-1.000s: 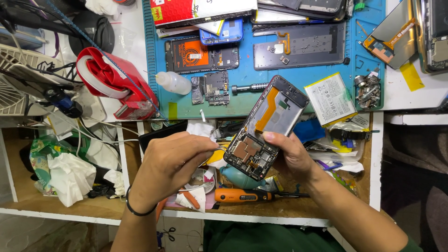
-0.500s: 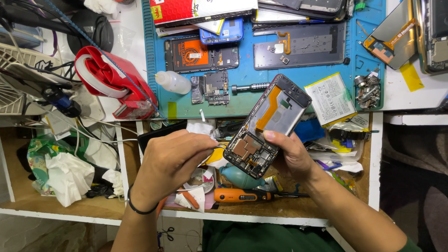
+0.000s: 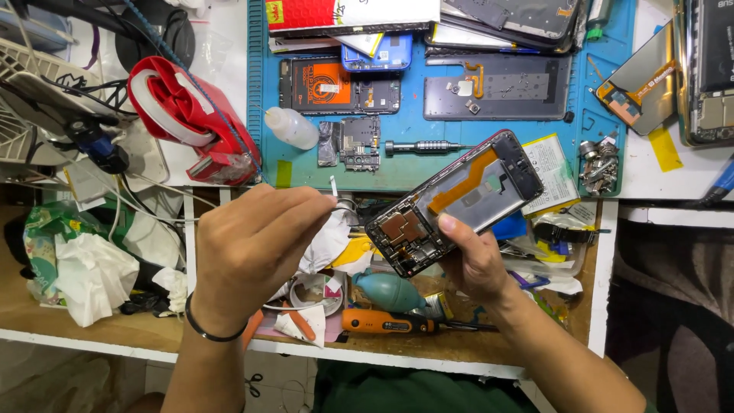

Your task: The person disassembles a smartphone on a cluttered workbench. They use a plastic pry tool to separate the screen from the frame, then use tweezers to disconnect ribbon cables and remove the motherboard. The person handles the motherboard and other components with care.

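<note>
Head view: my left hand (image 3: 256, 252) has drawn back leftward from the opened phone frame (image 3: 455, 200), its fingers now pinched on a small white strip (image 3: 333, 184), while my right hand (image 3: 474, 264) stays clamped under the frame, above the cluttered shelf. I judge the strip freed; screwdriver (image 3: 386, 321), air blower (image 3: 388, 291) and tape dispenser (image 3: 191, 122) crowd around, nothing between hands.

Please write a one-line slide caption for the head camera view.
Right hand holds an opened phone over a cluttered bench; left hand pinches a small white strip.
</note>
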